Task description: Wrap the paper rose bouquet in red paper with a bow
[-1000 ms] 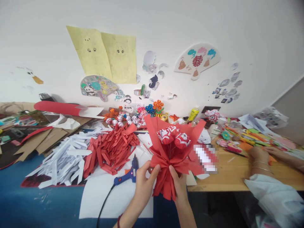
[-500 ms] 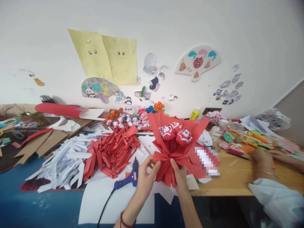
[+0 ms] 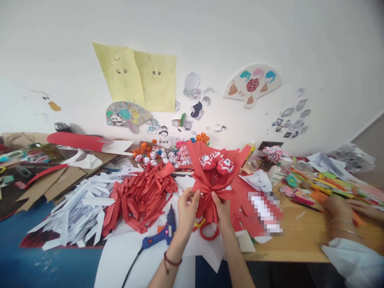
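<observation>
Between my hands stands a bouquet (image 3: 210, 180) of red-and-white paper flowers (image 3: 216, 162) in red wrapping paper. My left hand (image 3: 187, 206) pinches the gathered waist of the wrapper from the left, thumb in front. On the right side, my right hand (image 3: 222, 208) grips the same waist, its thumb pressed on the front folds. Below the bouquet, red scissor handles (image 3: 209, 237) show in part on white paper. A blue hot glue gun (image 3: 160, 234) with its light on lies left of my left wrist.
Heaps of white paper strips (image 3: 75, 204) and folded red paper strips (image 3: 141, 196) lie to the left. Red paper (image 3: 240, 200) lies to the right. A co-worker's hand (image 3: 339, 212) is over the wooden table (image 3: 295, 244) at the far right, near colourful scraps.
The wrapper's top has drawn narrower, and its lower end is gathered closer. Scissor handles have come into view beneath it. The whole view has shifted slightly.
</observation>
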Demonstrator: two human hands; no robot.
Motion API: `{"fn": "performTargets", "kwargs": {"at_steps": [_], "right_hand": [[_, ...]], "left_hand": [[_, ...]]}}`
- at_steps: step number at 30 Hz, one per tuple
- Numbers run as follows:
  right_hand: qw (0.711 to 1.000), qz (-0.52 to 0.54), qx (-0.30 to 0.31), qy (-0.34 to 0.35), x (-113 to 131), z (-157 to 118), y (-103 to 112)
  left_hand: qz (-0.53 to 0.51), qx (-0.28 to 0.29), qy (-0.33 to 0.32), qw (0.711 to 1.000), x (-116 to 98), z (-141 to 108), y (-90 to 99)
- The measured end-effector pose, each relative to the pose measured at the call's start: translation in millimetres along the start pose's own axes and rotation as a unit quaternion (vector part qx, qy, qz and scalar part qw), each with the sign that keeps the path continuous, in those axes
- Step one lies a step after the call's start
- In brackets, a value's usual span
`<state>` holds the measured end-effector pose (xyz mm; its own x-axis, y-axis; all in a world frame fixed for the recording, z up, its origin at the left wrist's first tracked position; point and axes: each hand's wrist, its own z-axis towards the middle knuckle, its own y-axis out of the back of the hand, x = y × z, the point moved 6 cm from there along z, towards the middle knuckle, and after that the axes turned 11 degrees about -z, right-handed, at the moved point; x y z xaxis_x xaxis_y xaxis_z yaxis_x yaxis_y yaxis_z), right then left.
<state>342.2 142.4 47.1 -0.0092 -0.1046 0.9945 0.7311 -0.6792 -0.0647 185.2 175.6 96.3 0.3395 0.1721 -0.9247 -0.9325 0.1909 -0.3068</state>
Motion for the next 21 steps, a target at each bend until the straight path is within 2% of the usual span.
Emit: {"fn": "performTargets", "kwargs": {"at_steps": [8,21], "right_hand": [[0.998,0.042,0.052,-0.021,-3.6,8.0,-9.5],[0.997,0.055,0.043,-0.042,-3.6,3.7,-9.0]], "left_hand": [[-0.008,-0.010,-0.003,1.000,10.4,7.0,0.1],[-0.020,-0.025,-0.002,0.999,16.0,3.4,0.9]]}}
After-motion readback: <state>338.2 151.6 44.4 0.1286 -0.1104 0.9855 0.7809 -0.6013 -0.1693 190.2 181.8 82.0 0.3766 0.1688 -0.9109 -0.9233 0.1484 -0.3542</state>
